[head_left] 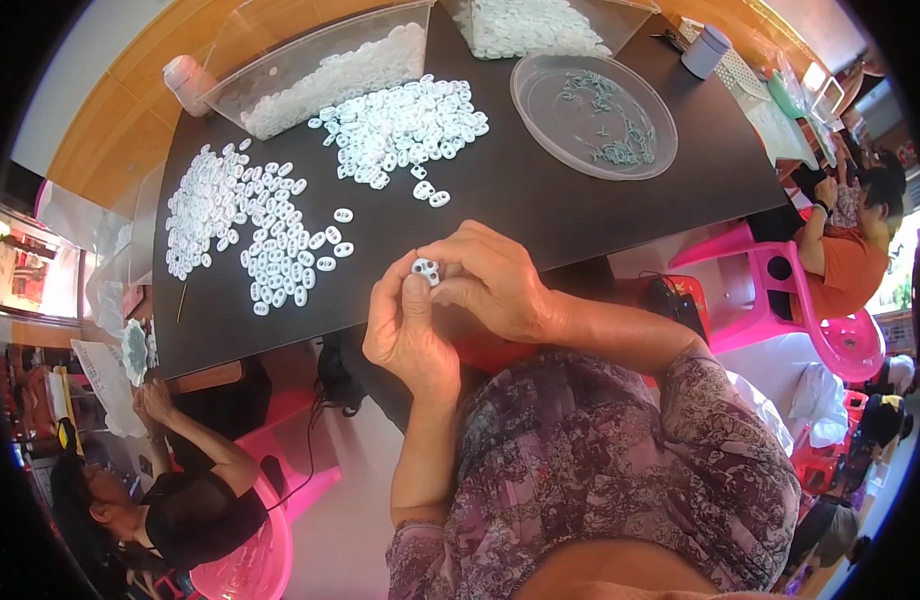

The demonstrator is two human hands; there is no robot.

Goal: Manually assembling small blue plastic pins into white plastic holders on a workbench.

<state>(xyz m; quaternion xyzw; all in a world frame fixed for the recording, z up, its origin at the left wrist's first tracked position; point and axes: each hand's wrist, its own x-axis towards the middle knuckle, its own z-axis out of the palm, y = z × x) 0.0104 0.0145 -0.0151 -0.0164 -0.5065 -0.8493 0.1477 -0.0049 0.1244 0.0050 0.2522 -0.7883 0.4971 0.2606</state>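
Observation:
Near the table's front edge, my left hand point(412, 335) and my right hand point(495, 285) meet at the fingertips. Between the fingers of both is a small white plastic piece point(426, 269) with dark round holes; part of it is hidden by the left thumb. Beyond my hands lie loose piles of small white oval two-hole pieces: one pile point(410, 125) at the middle back, another point(280, 245) at the left. A few single ovals point(439, 199) lie apart, closest to my hands. A round clear shallow tray point(545, 105) at the back right holds small grey-green parts point(625, 145).
Two clear plastic bins, one at left point(295, 50) and one at right point(625, 20), hold white pieces. A white bottle point(185, 83) and a grey container point(706, 52) stand at the back corners. Other people sit at left point(205, 520) and right point(850, 260), by pink chairs.

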